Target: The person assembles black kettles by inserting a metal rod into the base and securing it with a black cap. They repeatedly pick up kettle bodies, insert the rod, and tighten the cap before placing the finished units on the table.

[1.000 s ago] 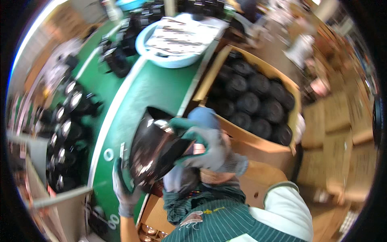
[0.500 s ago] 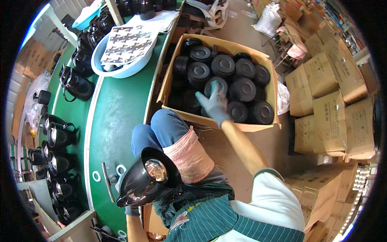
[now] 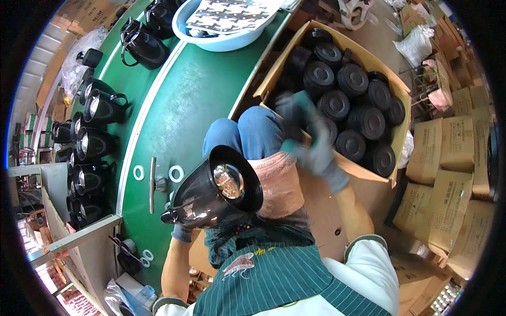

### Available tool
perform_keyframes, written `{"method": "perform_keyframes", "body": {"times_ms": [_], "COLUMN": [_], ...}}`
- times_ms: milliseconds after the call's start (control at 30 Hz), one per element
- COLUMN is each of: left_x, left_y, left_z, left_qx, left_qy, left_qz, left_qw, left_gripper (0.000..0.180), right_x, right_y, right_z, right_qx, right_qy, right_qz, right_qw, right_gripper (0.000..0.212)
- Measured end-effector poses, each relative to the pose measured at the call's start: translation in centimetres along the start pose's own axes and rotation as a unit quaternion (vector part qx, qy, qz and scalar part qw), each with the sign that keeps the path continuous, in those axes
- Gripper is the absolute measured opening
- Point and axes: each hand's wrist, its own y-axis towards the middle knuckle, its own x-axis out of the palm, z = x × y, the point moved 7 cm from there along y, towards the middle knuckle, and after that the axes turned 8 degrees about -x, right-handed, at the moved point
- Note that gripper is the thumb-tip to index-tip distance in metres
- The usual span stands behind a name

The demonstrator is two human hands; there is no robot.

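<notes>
Many stacked cartons [image 3: 426, 150], green worktop [image 3: 184, 105], glossy black jug [image 3: 203, 195]

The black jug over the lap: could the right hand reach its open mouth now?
Probably yes: the jug opens toward the right hand, with nothing visible between them, though that hand seems to hold a blurred black piece.

Right hand [image 3: 318, 152] blurred; left hand [image 3: 183, 230] largely hidden behind a black jug [image 3: 203, 197].
From my remote station I cannot resolve the outline of the dark piece [image 3: 290, 113] in the right hand's grasp, which is smeared. Of the left hand I see little beyond the cuff [image 3: 181, 235]; its fingers are mostly concealed. The upper edge crops the blue basin [image 3: 226, 44] and patterned sheet [image 3: 232, 16]; black lids [image 3: 333, 104] hide the floor of the open carton [image 3: 363, 167]; the view's dark border cuts off boxes [image 3: 474, 231] at right.
</notes>
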Motion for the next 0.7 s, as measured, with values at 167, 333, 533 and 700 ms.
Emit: {"method": "perform_keyframes", "body": {"times_ms": [167,333,533,700], "left_x": [0.6,0.7,1.8,2.5], "left_y": [-0.7,-1.4,-1.7,-1.5], "left_z": [0.3,0.1,0.2,-0.5], "left_qx": [-0.006,-0.021,-0.078,-0.115], "left_qy": [-0.007,-0.012,-0.052,-0.077], "left_qz": [-0.034,-0.082,-0.147,-0.203], "left_qw": [0.999,0.996,0.985,0.969], "left_gripper": [0.053,0.057,0.061,0.061], "right_x": [9.9,11.5,12.6,12.9], "right_y": [-3.2,-4.5,-4.9,-4.9], "right_z": [-7.1,-9.8,-10.9,-11.8], "right_qx": [-0.120,-0.188,-0.206,-0.240], "right_qy": [-0.004,-0.037,-0.020,-0.061], "right_qz": [-0.226,-0.238,-0.236,-0.258], "right_qw": [0.967,0.952,0.949,0.934], "right_gripper": [0.107,0.106,0.101,0.099]}}
